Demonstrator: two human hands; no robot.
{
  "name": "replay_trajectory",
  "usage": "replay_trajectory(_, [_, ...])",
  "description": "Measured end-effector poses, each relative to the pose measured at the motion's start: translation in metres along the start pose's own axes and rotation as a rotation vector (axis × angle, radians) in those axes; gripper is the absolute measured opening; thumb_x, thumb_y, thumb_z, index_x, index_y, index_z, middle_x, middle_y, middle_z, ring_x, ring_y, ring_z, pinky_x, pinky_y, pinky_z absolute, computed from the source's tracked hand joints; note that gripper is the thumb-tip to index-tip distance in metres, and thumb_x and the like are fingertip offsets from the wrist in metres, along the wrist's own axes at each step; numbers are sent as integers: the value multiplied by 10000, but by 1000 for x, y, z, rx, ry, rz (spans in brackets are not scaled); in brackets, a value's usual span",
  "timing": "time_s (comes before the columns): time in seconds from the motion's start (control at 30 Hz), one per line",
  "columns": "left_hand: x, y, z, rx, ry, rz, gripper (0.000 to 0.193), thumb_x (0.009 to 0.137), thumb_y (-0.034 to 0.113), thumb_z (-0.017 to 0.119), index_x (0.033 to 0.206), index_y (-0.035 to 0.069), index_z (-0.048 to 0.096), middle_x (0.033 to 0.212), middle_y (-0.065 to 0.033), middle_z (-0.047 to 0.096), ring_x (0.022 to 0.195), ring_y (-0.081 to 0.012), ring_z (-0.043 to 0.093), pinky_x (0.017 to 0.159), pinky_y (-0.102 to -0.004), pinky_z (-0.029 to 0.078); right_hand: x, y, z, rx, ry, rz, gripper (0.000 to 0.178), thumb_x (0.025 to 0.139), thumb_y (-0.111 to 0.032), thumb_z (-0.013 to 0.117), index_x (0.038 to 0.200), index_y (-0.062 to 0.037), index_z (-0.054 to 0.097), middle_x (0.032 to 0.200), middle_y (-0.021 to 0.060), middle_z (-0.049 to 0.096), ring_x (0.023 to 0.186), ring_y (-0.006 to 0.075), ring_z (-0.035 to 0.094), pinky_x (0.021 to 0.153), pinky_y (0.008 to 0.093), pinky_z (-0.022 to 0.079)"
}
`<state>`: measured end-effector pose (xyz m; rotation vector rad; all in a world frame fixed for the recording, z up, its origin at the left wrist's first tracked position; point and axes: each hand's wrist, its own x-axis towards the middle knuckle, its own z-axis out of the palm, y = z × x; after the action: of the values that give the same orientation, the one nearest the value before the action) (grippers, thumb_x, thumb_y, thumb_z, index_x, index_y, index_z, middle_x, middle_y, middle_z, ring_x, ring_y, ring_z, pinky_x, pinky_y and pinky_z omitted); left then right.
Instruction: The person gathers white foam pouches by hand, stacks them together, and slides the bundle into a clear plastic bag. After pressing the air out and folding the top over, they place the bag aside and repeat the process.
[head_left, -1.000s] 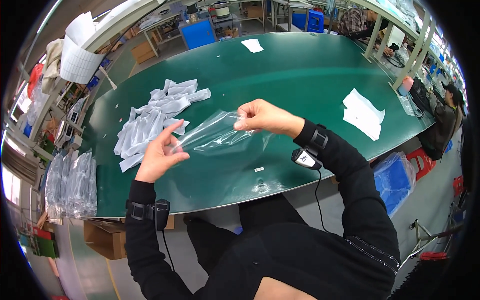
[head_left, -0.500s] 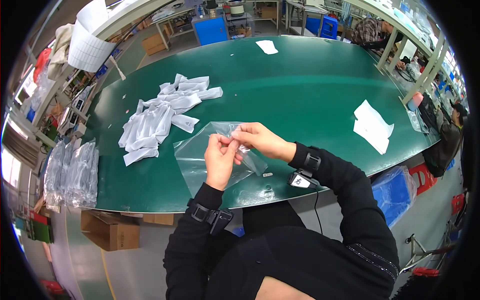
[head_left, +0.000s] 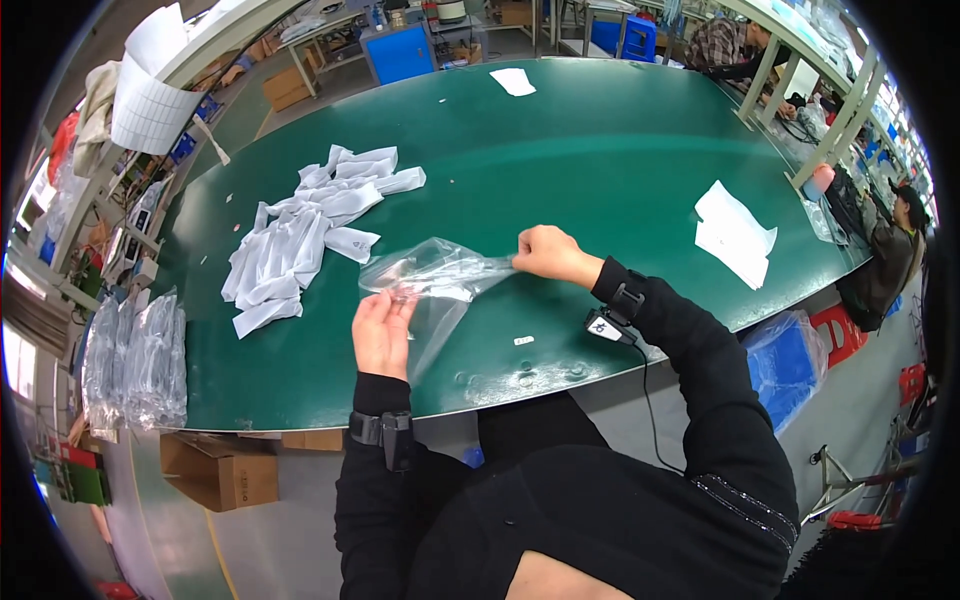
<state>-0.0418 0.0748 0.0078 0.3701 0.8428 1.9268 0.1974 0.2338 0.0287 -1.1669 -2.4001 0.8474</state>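
Note:
A clear plastic bag (head_left: 436, 268) is stretched sideways between my two hands above the green table. My right hand (head_left: 552, 254) is closed in a fist round its gathered right end. With fingers bent against the near left part of the film, my left hand (head_left: 383, 335) grips the bag. Just left of the bag lies a pile of white folded packets (head_left: 295, 235). A tiny white label (head_left: 523, 341) rests on the tabletop below the bag.
The green table (head_left: 560, 170) bears white paper sheets (head_left: 735, 240) at the right and another paper (head_left: 513, 82) at the far edge. Stacked clear-wrapped packets (head_left: 135, 360) stand at the left edge. An open cardboard box (head_left: 220, 470) sits below. Other people are at the far right.
My hands, close together before, have moved apart. The right went rightward with the bag's end and the left moved left, pulling the bag out lengthwise.

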Motion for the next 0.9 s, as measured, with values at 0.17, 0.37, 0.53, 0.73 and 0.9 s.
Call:
replay_trajectory(0.17, [-9,-25,16,48,-95,7,67,947,39,525,889,16,502,890,-97,576,848,-200,604,818,-381,513,-6,-23,21,355,-98,-256,285,735,-133,699,969,-5,598,869,149,641,784,210,647,718,336,511])
replay_trajectory(0.37, [-6,-12,25,-120,-240,-141,66,962,85,533,930,36,503,824,-62,571,723,-144,581,610,-286,502,17,7,39,121,201,-154,204,779,-116,650,954,-13,625,798,147,650,738,250,652,675,349,516])
replay_trajectory(0.53, [3,-32,15,-253,-748,-104,136,989,133,500,1085,45,535,886,-65,566,793,-144,599,553,-253,499,49,41,8,324,278,239,138,767,-92,583,846,-42,684,743,139,673,714,260,661,655,389,521])
replay_trajectory(0.73, [17,23,4,1401,-384,593,249,859,120,671,1072,37,573,993,-115,587,862,-223,605,667,-303,496,23,163,-85,489,201,274,156,846,-106,563,929,0,641,621,25,559,475,90,479,411,248,333])
replay_trajectory(0.9, [63,130,-124,1981,407,921,445,666,61,773,1071,33,591,1150,-149,563,1194,-380,448,986,-460,386,-31,140,-167,-448,-21,6,536,747,-215,747,1194,23,570,1008,164,656,976,292,626,806,389,517])
